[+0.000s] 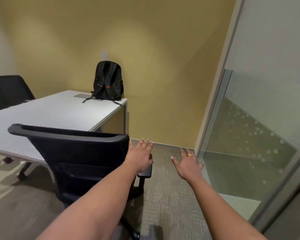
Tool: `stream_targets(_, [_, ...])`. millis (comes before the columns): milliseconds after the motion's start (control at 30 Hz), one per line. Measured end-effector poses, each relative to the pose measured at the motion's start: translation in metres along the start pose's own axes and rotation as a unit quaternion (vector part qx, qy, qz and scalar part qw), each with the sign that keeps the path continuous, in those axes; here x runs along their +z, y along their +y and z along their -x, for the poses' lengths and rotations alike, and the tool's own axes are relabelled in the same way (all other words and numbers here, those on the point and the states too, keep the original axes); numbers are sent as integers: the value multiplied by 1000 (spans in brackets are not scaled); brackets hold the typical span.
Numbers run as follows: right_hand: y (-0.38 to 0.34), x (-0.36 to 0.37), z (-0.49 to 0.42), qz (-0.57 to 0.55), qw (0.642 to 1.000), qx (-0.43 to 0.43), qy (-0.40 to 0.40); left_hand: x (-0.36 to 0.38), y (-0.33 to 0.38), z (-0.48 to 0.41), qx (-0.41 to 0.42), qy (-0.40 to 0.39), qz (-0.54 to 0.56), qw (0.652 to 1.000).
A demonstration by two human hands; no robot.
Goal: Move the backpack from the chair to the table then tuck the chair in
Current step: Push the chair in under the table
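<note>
A black fabric backpack [108, 80] stands upright at the far right corner of the white rectangular desk [55, 111], straps facing the camera and trailing onto the desk top, its back close to the mustard-yellow wall [154, 49]. A grey flush panel [80, 96] is set into the desk just left of the backpack. Nearer, a black mesh-backed office chair [76, 153] stands at the desk's near side, its backrest toward the camera and its seat partly under the desk edge. The left hand [140, 155] lies flat, fingers spread, over the chair's right armrest [145, 172]; its grip is released, holding nothing. The right hand [189, 163], wearing a gold ring [190, 155], hovers over the grey carpet [163, 196] to the right of the chair, fingers splayed and empty. A frosted glass partition [258, 127] runs along the right. A second black chair [7, 90] sits at the desk's far left side.
</note>
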State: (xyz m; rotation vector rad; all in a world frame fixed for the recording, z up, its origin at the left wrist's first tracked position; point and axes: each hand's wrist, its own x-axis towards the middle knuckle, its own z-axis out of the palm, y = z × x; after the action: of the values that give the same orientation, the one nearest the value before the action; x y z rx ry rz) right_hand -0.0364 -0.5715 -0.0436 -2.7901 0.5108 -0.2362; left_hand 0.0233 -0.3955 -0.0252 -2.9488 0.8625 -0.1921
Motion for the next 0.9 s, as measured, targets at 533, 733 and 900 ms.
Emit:
stream_targets(533, [-174, 1, 18, -52, 990, -123, 37, -43, -149, 70, -100, 90, -18, 991])
stream_targets(733, [-242, 17, 23, -42, 990, -126, 38, -37, -226, 95, -119, 95, -1, 988])
stream_targets(900, [-284, 31, 26, -33, 991, -123, 37, -28, -274, 107, -123, 93, 18, 988])
